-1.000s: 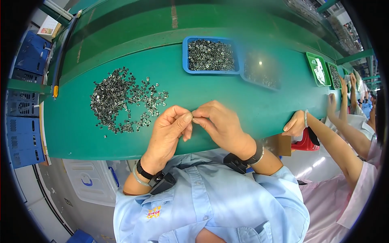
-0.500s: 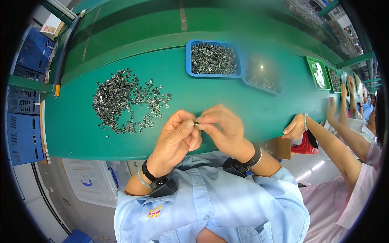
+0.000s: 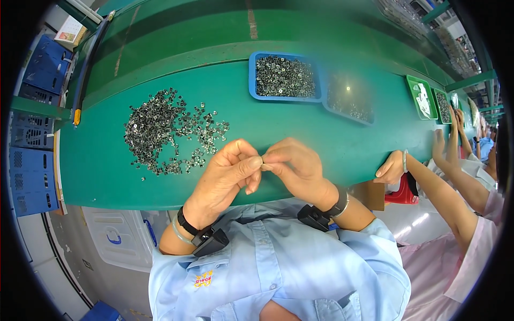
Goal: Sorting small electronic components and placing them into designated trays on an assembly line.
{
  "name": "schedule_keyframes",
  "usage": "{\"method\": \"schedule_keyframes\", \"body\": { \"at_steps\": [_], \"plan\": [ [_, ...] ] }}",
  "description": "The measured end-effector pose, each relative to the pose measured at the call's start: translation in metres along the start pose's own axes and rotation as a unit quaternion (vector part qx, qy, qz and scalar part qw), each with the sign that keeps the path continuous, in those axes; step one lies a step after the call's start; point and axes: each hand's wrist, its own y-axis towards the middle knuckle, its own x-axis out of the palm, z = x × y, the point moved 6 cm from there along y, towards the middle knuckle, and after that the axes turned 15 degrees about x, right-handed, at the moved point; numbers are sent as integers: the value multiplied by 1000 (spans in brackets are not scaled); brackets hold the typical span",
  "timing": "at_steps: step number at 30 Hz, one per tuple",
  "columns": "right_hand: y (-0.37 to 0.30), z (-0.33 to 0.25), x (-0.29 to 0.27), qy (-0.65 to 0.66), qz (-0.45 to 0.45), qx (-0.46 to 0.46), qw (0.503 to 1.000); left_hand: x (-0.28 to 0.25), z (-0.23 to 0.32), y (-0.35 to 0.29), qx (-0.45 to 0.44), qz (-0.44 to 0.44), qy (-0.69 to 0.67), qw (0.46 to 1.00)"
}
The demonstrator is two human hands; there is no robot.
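Left hand (image 3: 226, 174) and right hand (image 3: 297, 168) meet tip to tip, both pinched narrow, anything between them hidden, loose pile of small metal pieces (image 3: 152, 131) near the hands at ten o'clock, blue tray (image 3: 286, 99) of similar pieces (image 3: 285, 76) beyond, between twelve and one.

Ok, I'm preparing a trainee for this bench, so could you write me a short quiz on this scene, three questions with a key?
1. True or false: the loose pile of small metal pieces lies to the left of the blue tray.

2. Where is the left hand?
a) over the pile
b) at the tray's rim
c) fingertips to fingertips with the right hand

3. Fill in: the tray with white items is coloured ____.

Key: 1. True. 2. c. 3. Green.
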Motion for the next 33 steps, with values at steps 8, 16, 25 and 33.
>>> {"method": "schedule_keyframes", "body": {
  "at_steps": [8, 16, 25, 33],
  "plan": [
    [1, 10, 1, 106, -11, 56, 993, 5, 0, 0, -13, 3, -40, 999],
    [-2, 10, 1, 100, -16, 54, 993, 6, -1, -1, -13, -8, 5, 1000],
    [50, 17, -33, -17, 11, 121, 992, -16, -7, -11, -20, 14, 38, 999],
    [99, 22, -18, -279, 47, -66, 957, -37, 3, -16, -1, 91, 24, 996]
  ]
}}
